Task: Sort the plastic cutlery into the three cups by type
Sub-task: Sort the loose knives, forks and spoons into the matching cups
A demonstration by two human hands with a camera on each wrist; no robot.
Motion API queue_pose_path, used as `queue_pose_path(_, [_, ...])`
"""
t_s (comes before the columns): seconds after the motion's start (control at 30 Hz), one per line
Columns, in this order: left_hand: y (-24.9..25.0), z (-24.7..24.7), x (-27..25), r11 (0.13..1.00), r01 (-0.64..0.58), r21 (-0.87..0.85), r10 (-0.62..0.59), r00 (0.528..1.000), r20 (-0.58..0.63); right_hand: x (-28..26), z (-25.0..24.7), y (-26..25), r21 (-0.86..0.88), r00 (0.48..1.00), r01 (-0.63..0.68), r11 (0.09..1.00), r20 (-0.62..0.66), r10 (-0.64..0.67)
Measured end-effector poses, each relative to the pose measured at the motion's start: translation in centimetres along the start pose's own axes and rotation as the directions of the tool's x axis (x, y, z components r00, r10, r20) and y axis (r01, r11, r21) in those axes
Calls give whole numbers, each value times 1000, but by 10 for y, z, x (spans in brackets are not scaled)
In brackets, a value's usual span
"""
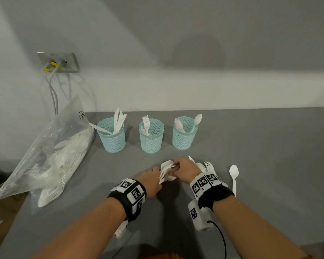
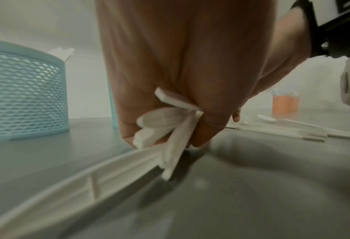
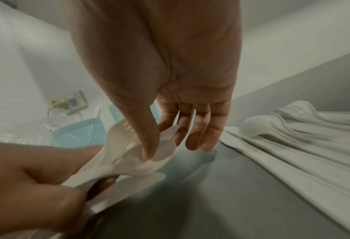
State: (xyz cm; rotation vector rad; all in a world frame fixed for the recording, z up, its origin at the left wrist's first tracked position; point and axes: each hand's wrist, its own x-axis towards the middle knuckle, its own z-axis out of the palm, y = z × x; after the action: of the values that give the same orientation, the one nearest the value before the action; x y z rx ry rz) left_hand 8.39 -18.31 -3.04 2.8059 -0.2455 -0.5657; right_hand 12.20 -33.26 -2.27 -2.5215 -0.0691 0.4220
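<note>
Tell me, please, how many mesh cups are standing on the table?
3, in a row near the wall: the left cup holds knives, the middle cup holds forks, and the right cup holds spoons. None seems hidden.

Wall socket (image 1: 58,62) — cables (image 1: 53,90), cardboard box (image 1: 0,212)

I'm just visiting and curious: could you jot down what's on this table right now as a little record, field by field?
surface: grey table against a white wall
left cup: holds knives
middle cup: holds forks
right cup: holds spoons
left hand: grips a mixed bundle of cutlery by the handles
right hand: pinches a piece at the bundle's top
loose on table: a spoon at the right, a small pile behind the right wrist
bag: clear plastic, more white cutlery inside, at the left
</note>
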Motion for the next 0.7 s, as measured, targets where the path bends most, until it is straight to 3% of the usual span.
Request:
queue_pose_path(0.17, [-9, -14, -5, 939, -18, -345, -13, 996, -88, -5, -15, -16, 305, 989, 92, 948, -139, -52])
queue_pose_path(0.3, [-16, -18, -3, 797, -152, -584, 6, 970, -244, -16, -28, -42, 460, 962, 247, 853, -223, -159])
queue_pose_path(0.37, [-13, -24, -5, 662, -160, -733, -35, 969, -243, -20, -30, -52, 528, 955, 277, 803, -240, -171])
queue_pose_path(0.47, [-9, -39, -13, 397, -151, -905, -87, 976, -201, -20, -26, -58, 549, 959, 266, 792, -237, -157])
queue_pose_path(0.53, [-10, -49, -20, 290, -179, -940, -68, 976, -207, -19, -23, -61, 534, 969, 235, 812, -197, -151])
queue_pose_path(0.7, [-19, -65, -36, 219, -202, -955, 2, 978, -207, -19, -19, -78, 452, 951, 305, 838, -180, -249])
